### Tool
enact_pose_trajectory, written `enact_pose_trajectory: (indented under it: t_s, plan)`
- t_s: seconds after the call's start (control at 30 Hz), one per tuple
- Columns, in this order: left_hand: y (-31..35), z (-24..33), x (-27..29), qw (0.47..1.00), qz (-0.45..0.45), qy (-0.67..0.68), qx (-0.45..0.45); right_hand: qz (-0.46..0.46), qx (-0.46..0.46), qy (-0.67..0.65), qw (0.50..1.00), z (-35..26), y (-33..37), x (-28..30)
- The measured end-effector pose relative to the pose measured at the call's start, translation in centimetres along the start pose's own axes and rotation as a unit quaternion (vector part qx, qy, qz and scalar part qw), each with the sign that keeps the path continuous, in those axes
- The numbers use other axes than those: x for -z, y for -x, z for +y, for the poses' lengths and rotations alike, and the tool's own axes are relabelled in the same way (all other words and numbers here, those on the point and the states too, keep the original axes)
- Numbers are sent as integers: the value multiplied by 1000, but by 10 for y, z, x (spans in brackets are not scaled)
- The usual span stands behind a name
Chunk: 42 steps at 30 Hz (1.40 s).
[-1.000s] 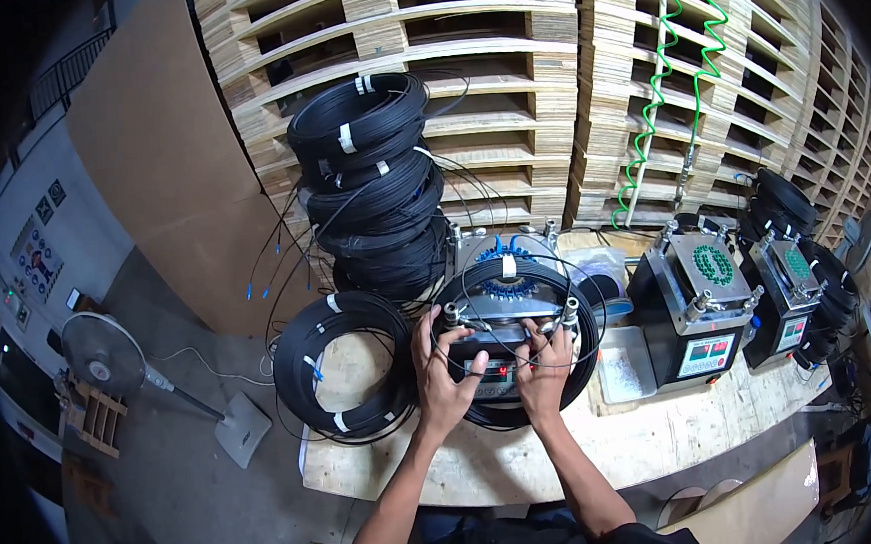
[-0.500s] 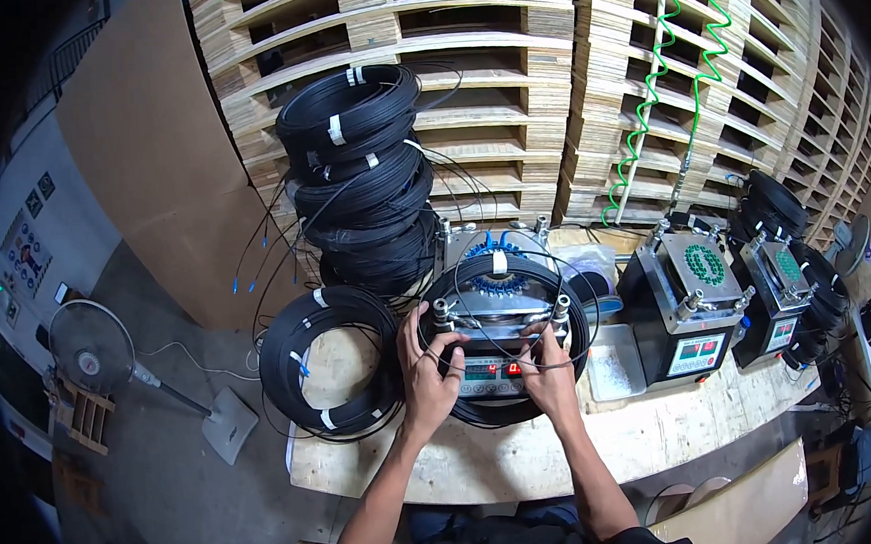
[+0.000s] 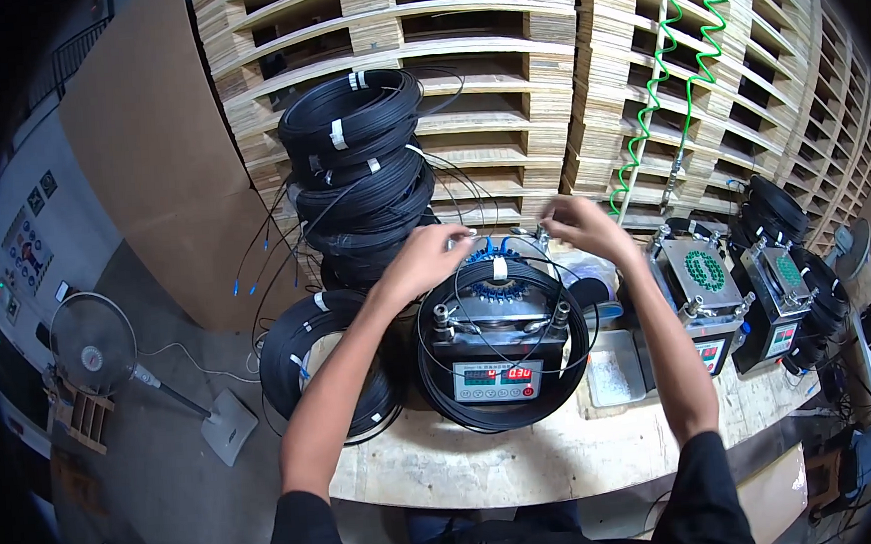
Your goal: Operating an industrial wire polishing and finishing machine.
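Note:
Both of my hands are at the far corners of a black bench machine [image 3: 446, 356] with a red-lit display and a metal top. My left hand [image 3: 429, 259] is closed around the far-left corner knob, which it mostly hides. At the far-right corner, my right hand [image 3: 589, 229], slightly blurred, has its fingers curled about the other metal knob [image 3: 542, 234]. Blue connectors [image 3: 501, 288] ring the top plate between them. A black cable coil [image 3: 444, 408] with a white tie encircles the machine. Its two near knobs [image 3: 561, 311] stand untouched.
Another black cable coil [image 3: 280, 366] lies left, below my left forearm. Behind it rises a tall stack of coils [image 3: 352, 123] with loose cable ends. A clear tray [image 3: 616, 366] and two similar machines [image 3: 690, 276] stand right. Wooden pallets [image 3: 486, 44] rise behind the table [image 3: 448, 471].
Both hands have let go of the near side of the machine and moved away from me to its far corner knobs. The display and front buttons are now uncovered.

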<state>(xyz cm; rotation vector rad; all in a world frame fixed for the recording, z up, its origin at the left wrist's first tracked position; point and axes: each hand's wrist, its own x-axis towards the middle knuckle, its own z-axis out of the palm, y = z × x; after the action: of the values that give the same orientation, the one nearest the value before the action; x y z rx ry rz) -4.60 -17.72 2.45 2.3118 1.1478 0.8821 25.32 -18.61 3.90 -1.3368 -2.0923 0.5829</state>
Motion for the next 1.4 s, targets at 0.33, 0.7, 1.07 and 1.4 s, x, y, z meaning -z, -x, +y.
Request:
enact_pose_trajectory:
  t_s: [0.33, 0.7, 1.07, 1.4]
  plan:
    - [-60, 4, -36, 968, -130, -213, -9, -233, 56, 350, 906, 13, -103, -71]
    - [-66, 1, -37, 970, -115, -210, -31, -264, -18, 264, 928, -10, -96, -64]
    - [-70, -19, -50, 980, -75, -170, -71, -288, -36, 256, 922, 0, -107, -68]
    - [-69, -24, -54, 982, -74, -166, -54, -242, 32, 295, 924, -10, -100, -59]
